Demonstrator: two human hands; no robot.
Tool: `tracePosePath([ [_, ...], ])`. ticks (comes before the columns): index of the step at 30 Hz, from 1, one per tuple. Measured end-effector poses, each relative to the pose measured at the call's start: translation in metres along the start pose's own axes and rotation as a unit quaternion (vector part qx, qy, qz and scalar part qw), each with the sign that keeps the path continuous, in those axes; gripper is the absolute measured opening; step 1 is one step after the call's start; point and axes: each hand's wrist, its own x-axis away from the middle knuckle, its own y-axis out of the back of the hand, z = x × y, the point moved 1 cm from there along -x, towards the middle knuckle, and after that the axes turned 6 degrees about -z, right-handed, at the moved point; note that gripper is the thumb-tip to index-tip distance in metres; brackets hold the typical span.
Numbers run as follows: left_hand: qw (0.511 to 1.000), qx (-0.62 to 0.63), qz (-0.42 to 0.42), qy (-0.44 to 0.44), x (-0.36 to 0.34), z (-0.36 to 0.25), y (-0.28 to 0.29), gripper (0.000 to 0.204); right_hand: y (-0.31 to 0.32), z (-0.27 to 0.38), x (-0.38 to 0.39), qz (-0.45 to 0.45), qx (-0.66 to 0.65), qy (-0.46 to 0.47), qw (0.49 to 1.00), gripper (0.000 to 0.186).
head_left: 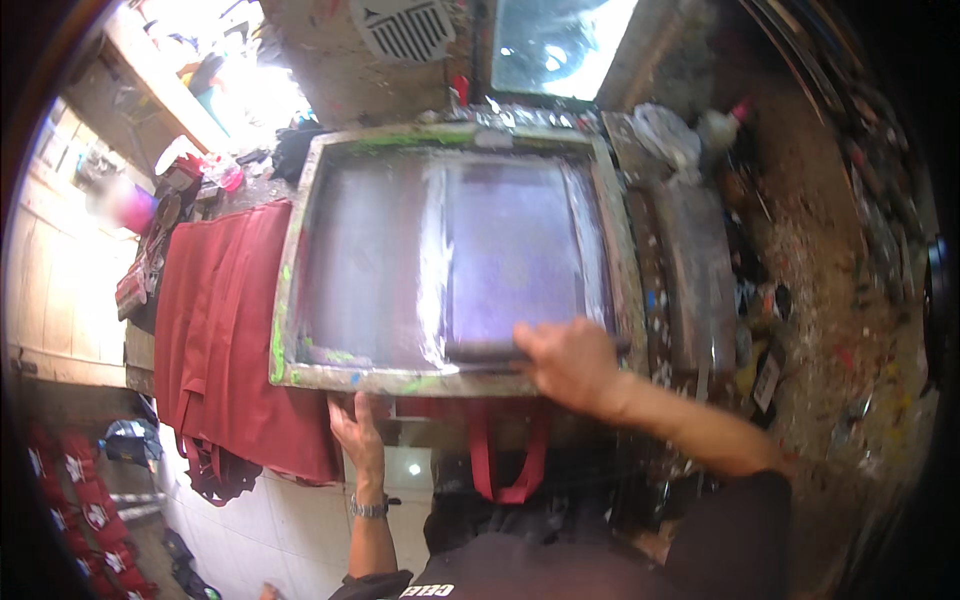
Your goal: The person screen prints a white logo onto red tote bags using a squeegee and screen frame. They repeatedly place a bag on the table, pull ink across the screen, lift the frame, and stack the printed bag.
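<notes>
Across the middle of the work surface lies the wide, rectangular, paint-stained mesh frame (430,380), its long axis running side to side, a long edge facing the person. And look at the slim, dark, straight-edged bar (480,352): it lies inside the near rail, its length also pointing left to right!

Green smears dot that weathered rim; within it, the mesh shows hazy grey on the left and a pale violet panel (515,250) on the right, flanked by streaky whitish strips.

Now to the hands, well apart. The bare right hand (575,365) is closed over the bar, fingers curled and blurred. Over on the other side, the bare left hand (357,435), a metal watch (370,508) at its wrist, meets the near rail toward the left corner, thumb up; how firmly it grips, I can't tell. Beside the frame spreads dark red, folded fabric (225,310), while a red strap loop (516,494) hangs below the near edge.
</notes>
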Motion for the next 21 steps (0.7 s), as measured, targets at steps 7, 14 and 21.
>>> tracePosePath([
  [7, 0.991, 0.12, 0.043, 0.049, -0.002, -0.023, 0.001, 0.065, -0.038, -0.1, -0.176, -0.21, 0.189, 0.048, 0.958, 0.013],
  [14, 0.979, 0.055, 0.055, 0.187, -0.018, -0.027, 0.004, 0.053, 0.003, -0.099, -0.189, -0.007, 0.066, -0.008, 0.998, 0.041],
  [21, 0.97, 0.047, 0.074, 0.228, -0.026, -0.039, 0.001, 0.049, 0.013, -0.08, -0.165, 0.141, -0.056, -0.015, 0.988, 0.04],
])
